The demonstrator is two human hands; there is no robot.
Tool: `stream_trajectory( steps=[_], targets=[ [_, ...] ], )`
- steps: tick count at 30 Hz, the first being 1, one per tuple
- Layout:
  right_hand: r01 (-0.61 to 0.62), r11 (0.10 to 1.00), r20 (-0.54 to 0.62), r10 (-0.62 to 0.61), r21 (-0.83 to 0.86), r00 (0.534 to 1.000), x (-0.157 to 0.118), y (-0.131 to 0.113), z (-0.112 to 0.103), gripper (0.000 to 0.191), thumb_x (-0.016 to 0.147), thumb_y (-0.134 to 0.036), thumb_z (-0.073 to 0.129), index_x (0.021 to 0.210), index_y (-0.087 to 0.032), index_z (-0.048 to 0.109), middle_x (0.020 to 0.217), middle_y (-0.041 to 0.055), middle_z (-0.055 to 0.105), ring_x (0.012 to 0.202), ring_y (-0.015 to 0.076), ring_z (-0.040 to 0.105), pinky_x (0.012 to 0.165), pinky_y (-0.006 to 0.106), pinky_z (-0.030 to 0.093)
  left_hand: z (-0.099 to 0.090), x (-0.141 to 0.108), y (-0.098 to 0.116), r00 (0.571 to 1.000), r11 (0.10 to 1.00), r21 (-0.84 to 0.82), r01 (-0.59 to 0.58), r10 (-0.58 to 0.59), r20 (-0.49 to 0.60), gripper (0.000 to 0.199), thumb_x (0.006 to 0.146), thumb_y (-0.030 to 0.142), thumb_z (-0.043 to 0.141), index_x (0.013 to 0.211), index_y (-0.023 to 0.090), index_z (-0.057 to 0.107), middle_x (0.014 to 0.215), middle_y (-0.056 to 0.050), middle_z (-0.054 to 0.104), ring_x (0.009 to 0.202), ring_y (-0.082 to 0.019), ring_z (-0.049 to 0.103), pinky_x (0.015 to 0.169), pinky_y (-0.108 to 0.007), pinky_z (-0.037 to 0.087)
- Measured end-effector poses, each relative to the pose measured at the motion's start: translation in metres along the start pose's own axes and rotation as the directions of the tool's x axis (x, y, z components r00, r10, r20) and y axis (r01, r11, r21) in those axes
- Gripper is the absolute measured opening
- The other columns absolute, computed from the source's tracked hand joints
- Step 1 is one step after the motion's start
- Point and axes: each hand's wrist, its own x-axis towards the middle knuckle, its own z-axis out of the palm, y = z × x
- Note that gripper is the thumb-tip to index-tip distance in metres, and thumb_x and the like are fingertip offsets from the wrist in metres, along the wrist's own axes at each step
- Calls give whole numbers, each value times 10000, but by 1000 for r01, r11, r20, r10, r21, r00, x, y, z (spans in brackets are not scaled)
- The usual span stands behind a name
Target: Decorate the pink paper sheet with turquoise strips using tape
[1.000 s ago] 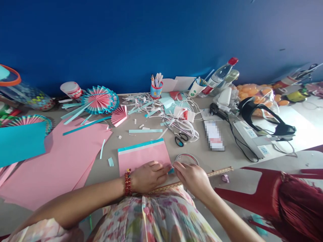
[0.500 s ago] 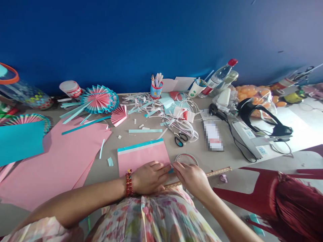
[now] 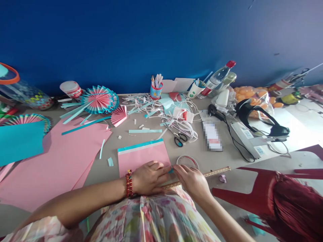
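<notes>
A pink sheet of paper [image 3: 143,156] with a blue and white band along its far edge lies on the table in front of me. Across its near part my left hand [image 3: 150,176] rests flat, fingers stretched toward the right corner. There my right hand [image 3: 191,179] pinches a bit of blue paper edge [image 3: 171,170] between thumb and finger, close to my left fingertips. The sheet's near edge is hidden under my hands. Just beyond my right hand is a ring of pale and red bands [image 3: 188,158]. Black-handled scissors [image 3: 180,138] lie farther back.
Large pink sheets [image 3: 60,158] and a blue sheet [image 3: 21,143] cover the left. Folded paper rosettes [image 3: 99,100] and paper scraps [image 3: 141,104] lie at the back. A phone [image 3: 212,136], power strip [image 3: 248,137] and black headband [image 3: 262,117] sit right. A red stool [image 3: 257,188] stands beside the table.
My right hand has shifted slightly, and a little more blue edge shows between the hands. My left hand stays on the pink sheet.
</notes>
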Motion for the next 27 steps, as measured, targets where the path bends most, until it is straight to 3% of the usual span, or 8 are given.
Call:
stream_trajectory(
  steps=[8, 11, 14, 19, 23, 27],
  targets=[
    [0, 1000, -65, 2, 30, 998, -8, 7, 11, 277, 1014, -270, 371, 1155, -256, 609, 945, 37, 728, 661, 181, 657, 626, 293, 450, -3, -1, 0, 999, 999, -17, 30, -30, 12, 590, 968, 629, 311, 1292, 193, 541, 1486, -48, 435, 1149, -251, 474, 978, -381, 341],
    [-15, 993, -175, 36, 120, 984, -26, 25, 5, 267, 1003, -255, 365, 1123, -241, 604, 981, 48, 729, 706, 186, 682, 643, 288, 479, -3, -3, 0, 998, 1000, -15, 22, -21, 52, 574, 963, 620, 340, 1267, 182, 552, 1492, -62, 434, 1160, -251, 475, 996, -383, 333],
    [-56, 956, -308, 148, 289, 940, -44, 44, -5, 230, 997, -293, 403, 1156, -249, 564, 1068, 55, 715, 809, 171, 700, 691, 252, 502, -3, -4, 0, 996, 1000, 0, -10, 10, 86, 554, 937, 579, 452, 1294, 163, 529, 1513, -92, 406, 1190, -258, 458, 1021, -388, 324],
    [-129, 854, -377, 352, 504, 857, -38, 44, -12, 223, 994, -335, 424, 1167, -244, 531, 999, 47, 715, 708, 126, 681, 637, 201, 496, -5, -5, 0, 997, 1000, 5, -5, 4, 78, 540, 916, 544, 519, 1292, 155, 521, 1508, -92, 413, 1171, -255, 459, 1020, -389, 326],
    [-51, 838, -356, 285, 543, 890, -18, 34, -8, 235, 995, -328, 419, 1190, -232, 506, 872, 25, 715, 698, 128, 675, 648, 201, 498, -9, -4, 1, 999, 1000, -6, 16, -16, 29, 555, 938, 582, 451, 1293, 161, 520, 1472, -85, 444, 1138, -246, 468, 1002, -388, 320],
    [15, 875, -361, 184, 484, 914, -9, 29, -5, 217, 988, -303, 422, 1171, -235, 516, 965, 45, 731, 743, 138, 698, 653, 206, 505, -5, 6, 3, 997, 997, 1, 71, -71, 20, 695, 908, 699, 381, 1384, 198, 453, 1328, -96, 539, 1087, -250, 489, 951, -387, 342]
  ],
)
